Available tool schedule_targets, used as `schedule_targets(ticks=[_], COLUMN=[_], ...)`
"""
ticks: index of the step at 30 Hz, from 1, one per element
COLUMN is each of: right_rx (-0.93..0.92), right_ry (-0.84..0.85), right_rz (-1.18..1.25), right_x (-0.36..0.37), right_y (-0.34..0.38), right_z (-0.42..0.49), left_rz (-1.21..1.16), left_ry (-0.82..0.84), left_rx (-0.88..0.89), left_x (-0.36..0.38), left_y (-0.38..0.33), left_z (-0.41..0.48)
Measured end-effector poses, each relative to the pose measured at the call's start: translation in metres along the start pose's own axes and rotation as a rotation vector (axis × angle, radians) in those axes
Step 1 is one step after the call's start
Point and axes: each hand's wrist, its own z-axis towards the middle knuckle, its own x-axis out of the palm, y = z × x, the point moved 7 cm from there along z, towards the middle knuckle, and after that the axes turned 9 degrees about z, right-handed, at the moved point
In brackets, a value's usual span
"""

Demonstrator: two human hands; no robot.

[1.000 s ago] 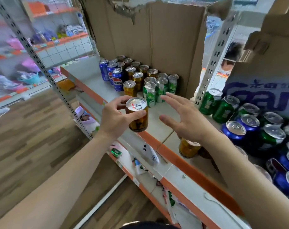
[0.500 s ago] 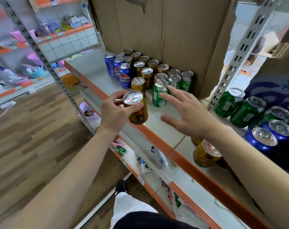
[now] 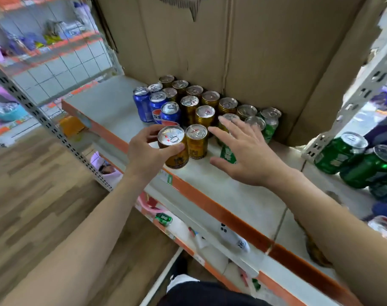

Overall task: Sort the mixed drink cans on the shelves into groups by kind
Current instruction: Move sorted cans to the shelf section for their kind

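My left hand grips a gold can near its top, just above the shelf front, beside another gold can. Behind stand several more gold cans, with blue cans to their left and green cans to their right. My right hand hovers open with fingers spread, in front of a green can that it partly hides.
Cardboard backs the shelf. A perforated metal upright divides it from the right bay, where green cans and blue ones stand. Another upright stands left. A lower shelf holds small items. Wooden floor lies below.
My left hand has carried the gold can forward over the shelf, down beside the front gold can. My right hand stayed open and moved in with it. The camera moved closer.
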Motion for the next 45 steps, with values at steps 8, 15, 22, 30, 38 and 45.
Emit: schedule_targets(ticks=[8,15,22,30,38,45], right_rx=[0.126,0.220,0.267,0.294,0.369,0.405], right_ry=[-0.010,-0.028,-0.061,-0.087,-0.161,-0.229], right_rz=[-0.050,-0.068,-0.090,-0.079,-0.006,-0.022], right_x=[0.022,0.041,0.044,0.046,0.035,0.017], right_y=[-0.004,-0.008,-0.009,-0.008,-0.003,-0.001], right_z=[0.048,0.054,0.053,0.053,0.047,0.033], left_rz=[0.015,0.066,0.103,0.093,0.362,0.466], left_ry=[0.095,0.130,0.148,0.185,0.173,0.138], left_rx=[0.097,0.225,0.317,0.355,0.590,0.879], left_x=[0.008,0.024,0.039,0.052,0.045,0.036], left_y=[0.033,0.049,0.053,0.065,0.052,0.004], left_z=[0.057,0.062,0.065,0.062,0.069,0.073])
